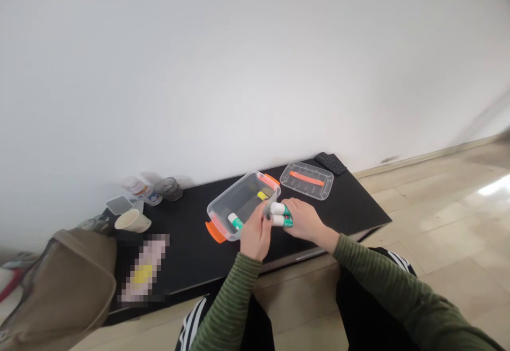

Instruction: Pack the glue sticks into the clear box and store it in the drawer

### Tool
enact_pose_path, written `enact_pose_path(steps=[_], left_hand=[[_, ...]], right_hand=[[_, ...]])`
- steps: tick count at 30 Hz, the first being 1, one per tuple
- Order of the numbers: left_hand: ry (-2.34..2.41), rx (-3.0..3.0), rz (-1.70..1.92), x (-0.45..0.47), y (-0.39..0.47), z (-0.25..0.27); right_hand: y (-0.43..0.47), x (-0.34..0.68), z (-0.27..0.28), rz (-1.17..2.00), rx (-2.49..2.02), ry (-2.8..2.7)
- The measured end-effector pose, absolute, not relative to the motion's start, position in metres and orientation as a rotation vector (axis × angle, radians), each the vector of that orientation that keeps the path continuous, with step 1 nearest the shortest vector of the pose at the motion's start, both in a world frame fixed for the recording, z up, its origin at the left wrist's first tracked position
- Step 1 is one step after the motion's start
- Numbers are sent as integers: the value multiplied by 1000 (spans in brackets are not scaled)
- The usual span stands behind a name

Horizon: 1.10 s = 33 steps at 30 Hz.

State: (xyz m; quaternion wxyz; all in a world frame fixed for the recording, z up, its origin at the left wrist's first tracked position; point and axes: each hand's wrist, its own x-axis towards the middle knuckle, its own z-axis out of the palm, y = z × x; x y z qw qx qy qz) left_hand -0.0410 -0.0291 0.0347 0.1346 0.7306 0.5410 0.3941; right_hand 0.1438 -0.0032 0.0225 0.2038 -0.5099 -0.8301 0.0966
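Note:
My right hand [305, 219] is closed around two glue sticks [279, 215] with white caps and green bodies, held side by side over the near right edge of a clear plastic box [229, 202]. Close against their caps, my left hand [255, 233] has its fingers pressed together at the box's near side. Something small and dark shows at its fingertips, too unclear to name. Inside the box lie another glue stick [235, 221] and a small yellow item [262, 196]. Orange latches [215, 232] stick out at the box's ends.
Right of the box, a clear lid [306, 180] with an orange handle lies near a black keypad-like device [331, 163]. A paper cup [133, 221], a white bottle [144, 191] and a dark glass jar [169, 188] stand left on the black table [191, 255]. A brown bag [71, 282] sits at its left end.

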Motion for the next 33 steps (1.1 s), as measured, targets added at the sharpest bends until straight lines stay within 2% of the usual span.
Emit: enact_pose_path(steps=[3,6,10,13,16,19,22,24,33], left_hand=[[1686,2083,806,-23,-29,34],[1806,2045,631,-8,-27,38],[1916,1992,651,5,-28,42],[1955,1942,646,12,-27,43],[2010,1922,555,14,-23,43],[2081,1948,444,15,-18,41],[2047,2115,223,21,-13,29],[1988,2234,51,26,-8,15],[1898,2329,-194,37,18,-26]], right_hand=[[-7,145,19,156,-1343,-2414],[-6,151,17,66,-1342,-2418],[0,162,16,-156,-1342,-2402],[2,166,16,-206,-1375,-2392],[4,170,13,-73,-1495,-2410],[11,177,6,203,-1749,-2384],[25,186,-2,518,-2080,-2222],[34,189,-8,613,-2224,-2095],[47,174,-24,420,-2277,-2055]])
